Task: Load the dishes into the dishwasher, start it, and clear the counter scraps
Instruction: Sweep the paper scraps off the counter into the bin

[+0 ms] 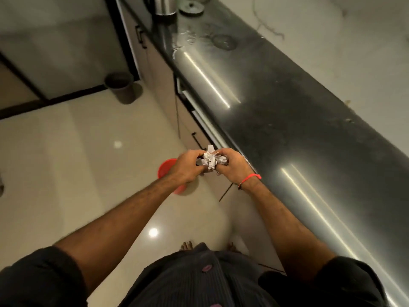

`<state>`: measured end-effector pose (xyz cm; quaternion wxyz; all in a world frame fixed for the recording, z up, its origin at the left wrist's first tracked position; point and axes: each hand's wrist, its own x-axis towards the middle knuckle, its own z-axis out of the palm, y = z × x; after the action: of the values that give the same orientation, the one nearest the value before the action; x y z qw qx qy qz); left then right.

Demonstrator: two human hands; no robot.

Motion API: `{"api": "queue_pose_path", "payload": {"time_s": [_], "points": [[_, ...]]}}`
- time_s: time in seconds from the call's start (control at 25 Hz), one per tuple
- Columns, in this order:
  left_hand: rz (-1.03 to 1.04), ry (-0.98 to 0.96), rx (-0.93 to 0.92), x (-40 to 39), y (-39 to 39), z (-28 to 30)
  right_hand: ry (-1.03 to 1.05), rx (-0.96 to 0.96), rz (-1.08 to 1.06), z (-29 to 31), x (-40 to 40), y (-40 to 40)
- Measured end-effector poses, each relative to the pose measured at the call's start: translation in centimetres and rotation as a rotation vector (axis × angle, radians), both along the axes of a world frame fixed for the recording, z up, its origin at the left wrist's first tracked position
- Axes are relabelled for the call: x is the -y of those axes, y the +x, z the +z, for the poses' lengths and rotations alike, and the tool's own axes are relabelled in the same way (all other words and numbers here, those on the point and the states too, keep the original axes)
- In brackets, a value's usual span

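A crumpled white paper wad (211, 160) with dark scraps in it is pinched between both hands, held out over the floor beside the counter edge. My left hand (188, 166) grips its left side. My right hand (232, 165), with a red thread on the wrist, grips its right side. Directly below the hands stands a red bin (166, 171), partly hidden by my left forearm. The dishwasher front (197, 111) with its long handle sits shut under the black counter (287, 111).
A grey bin (120, 86) stands on the floor at the back by a glass door. A steel container (164, 5) and a round lid (191, 7) sit at the counter's far end, with water spots nearby. Pale tile floor lies to the left.
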<state>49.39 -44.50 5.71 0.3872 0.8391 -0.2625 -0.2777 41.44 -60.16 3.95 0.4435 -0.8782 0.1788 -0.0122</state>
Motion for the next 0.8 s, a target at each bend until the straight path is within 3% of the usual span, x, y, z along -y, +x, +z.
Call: {"api": "queue_pose_path", "payload": {"time_s": [0.52, 0.68, 0.8], "points": [[0.346, 0.11, -0.109, -7.7, 12.9, -6.5, 0.024, -0.13, 0.318, -7.4, -6.7, 17.8], [0.341, 0.115, -0.142, -7.6, 16.5, -12.4, 0.05, -0.207, 0.276, -13.2, -7.1, 21.4], [0.345, 0.152, -0.187, -7.4, 18.2, -20.6, 0.053, -0.263, 0.235, -20.3, -7.4, 22.7]]}}
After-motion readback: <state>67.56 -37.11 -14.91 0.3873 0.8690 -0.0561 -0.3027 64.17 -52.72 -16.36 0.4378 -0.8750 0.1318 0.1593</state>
